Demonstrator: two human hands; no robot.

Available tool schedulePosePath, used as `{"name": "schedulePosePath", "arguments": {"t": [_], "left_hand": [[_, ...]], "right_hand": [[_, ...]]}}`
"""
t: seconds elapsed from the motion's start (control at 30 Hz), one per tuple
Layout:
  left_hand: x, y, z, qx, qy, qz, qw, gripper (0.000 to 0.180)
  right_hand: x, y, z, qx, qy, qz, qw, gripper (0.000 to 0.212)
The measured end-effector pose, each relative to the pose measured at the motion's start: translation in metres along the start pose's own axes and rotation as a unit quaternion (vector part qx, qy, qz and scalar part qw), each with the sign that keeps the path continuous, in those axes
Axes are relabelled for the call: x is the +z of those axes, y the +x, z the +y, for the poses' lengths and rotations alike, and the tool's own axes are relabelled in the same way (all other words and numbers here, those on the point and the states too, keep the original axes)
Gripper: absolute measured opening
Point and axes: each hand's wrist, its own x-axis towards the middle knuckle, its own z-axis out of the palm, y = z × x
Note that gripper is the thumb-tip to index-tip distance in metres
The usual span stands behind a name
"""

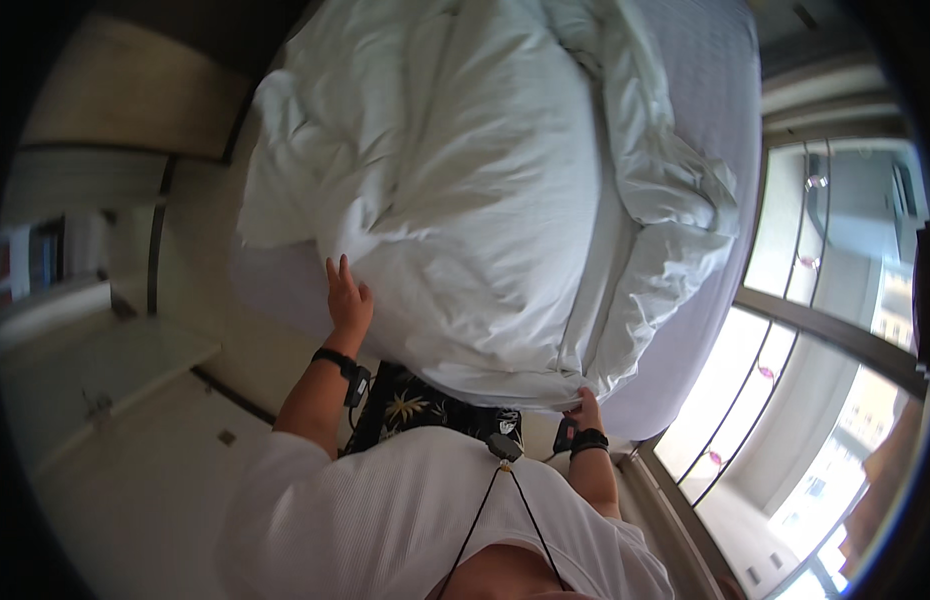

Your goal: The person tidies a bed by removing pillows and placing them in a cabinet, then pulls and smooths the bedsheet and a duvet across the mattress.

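A white duvet (485, 200) lies rumpled over a bed, its near edge hanging close to my body. At its near right corner, my right hand (586, 408) is closed on the edge of the fabric, thumb on top. My left hand (349, 300) is raised at the duvet's near left side, fingers apart; whether they touch the cloth I cannot tell. Folds bunch up along the right side, and a loose flap spreads out at the left. Under the duvet, a pale lavender sheet (705, 60) shows along the right and at the near left.
Along the right runs a large window (815, 300) with a metal frame and thin bars. To the left are a light tiled floor (135, 470) and a shelf unit (55, 250) with things on it. Each of my wrists wears a black strap with a small device.
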Motion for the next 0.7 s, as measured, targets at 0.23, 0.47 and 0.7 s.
{"name": "schedulePosePath", "arguments": {"t": [0.23, 0.47, 0.7], "left_hand": [[0.078, -0.023, -0.146, -0.481, -0.356, -0.086, 0.796, 0.049], [0.057, 0.09, -0.098, -0.528, -0.586, -0.029, 0.615, 0.056], [0.031, 0.149, -0.114, -0.423, -0.515, 0.115, 0.737, 0.053]], "right_hand": [[-0.016, -0.117, -0.012, -0.227, 0.094, -0.021, 0.969, 0.05], [-0.092, -0.184, -0.026, -0.355, 0.196, 0.133, 0.904, 0.046], [-0.101, -0.149, 0.007, -0.284, 0.23, 0.121, 0.923, 0.04]]}}
